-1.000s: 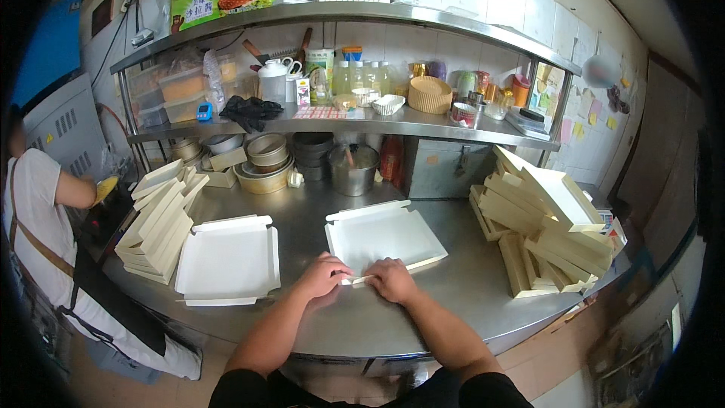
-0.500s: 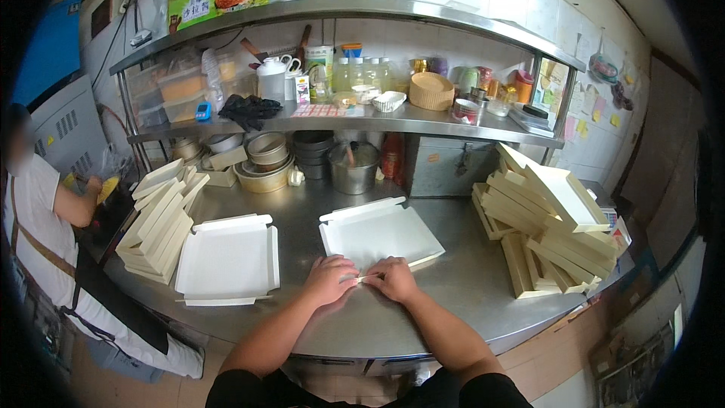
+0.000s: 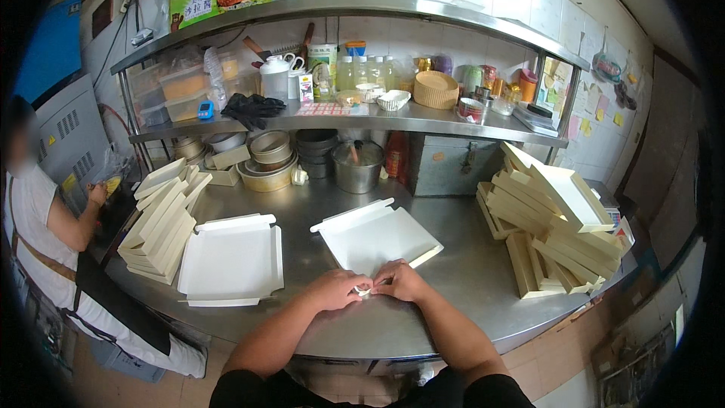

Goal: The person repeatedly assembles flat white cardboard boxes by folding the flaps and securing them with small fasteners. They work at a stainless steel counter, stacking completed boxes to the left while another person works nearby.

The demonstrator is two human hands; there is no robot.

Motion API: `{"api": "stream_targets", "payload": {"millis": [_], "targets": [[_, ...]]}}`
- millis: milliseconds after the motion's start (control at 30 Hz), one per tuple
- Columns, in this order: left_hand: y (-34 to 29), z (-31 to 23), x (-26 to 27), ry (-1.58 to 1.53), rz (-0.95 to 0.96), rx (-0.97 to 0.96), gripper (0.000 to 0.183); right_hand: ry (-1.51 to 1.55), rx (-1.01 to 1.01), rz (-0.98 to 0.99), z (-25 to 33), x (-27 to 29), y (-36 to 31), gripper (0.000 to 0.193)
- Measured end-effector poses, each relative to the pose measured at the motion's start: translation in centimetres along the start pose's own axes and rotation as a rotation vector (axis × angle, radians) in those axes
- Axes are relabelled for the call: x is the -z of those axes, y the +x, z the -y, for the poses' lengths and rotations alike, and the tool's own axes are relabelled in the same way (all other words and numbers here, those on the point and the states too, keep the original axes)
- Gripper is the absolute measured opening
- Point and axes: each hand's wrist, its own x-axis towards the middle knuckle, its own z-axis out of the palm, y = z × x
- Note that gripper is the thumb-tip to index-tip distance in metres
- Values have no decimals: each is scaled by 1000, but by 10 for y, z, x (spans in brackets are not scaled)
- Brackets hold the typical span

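Observation:
A shallow white cardboard box [image 3: 377, 238], partly folded, lies at an angle on the steel table in front of me. Its right-hand rim stands up, while a flap sticks out at the far left. My left hand [image 3: 340, 289] pinches the near corner with bent fingers. My right hand [image 3: 400, 281] grips the same corner from the other side, its thumb and fingers pressed on a small folded tab. The fingers partly hide that corner. To the left lies a second white cardboard box [image 3: 230, 261], opened out with its side flaps spread.
Folded cardboard boxes [image 3: 158, 234] are stacked on the left, and a leaning pile of more boxes [image 3: 559, 253] stands on the right. Behind are a steel pot [image 3: 358, 170], cake tins [image 3: 268, 159] and a grey metal case [image 3: 445, 166] under a shelf [image 3: 332, 118]. A co-worker [image 3: 53, 227] stands at left.
The box has turned slightly, its far-left flap swinging leftward. Both hands remain at the near corner, now closer together, with the folded tab lifted between the fingers.

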Motion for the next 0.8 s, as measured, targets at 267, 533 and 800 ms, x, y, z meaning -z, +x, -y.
{"api": "stream_targets", "payload": {"millis": [267, 533, 800], "targets": [[0, 6, -7, 76, -209, -290, 31, 240, -45, 107, -18, 5, 3, 16], [5, 5, -19, -31, -371, -242, 33, 188, 72, 175, -11, 5, 2, 14], [5, 8, -9, 14, -201, -266, 25, 64, 44, 134, 3, 9, 0, 19]]}}
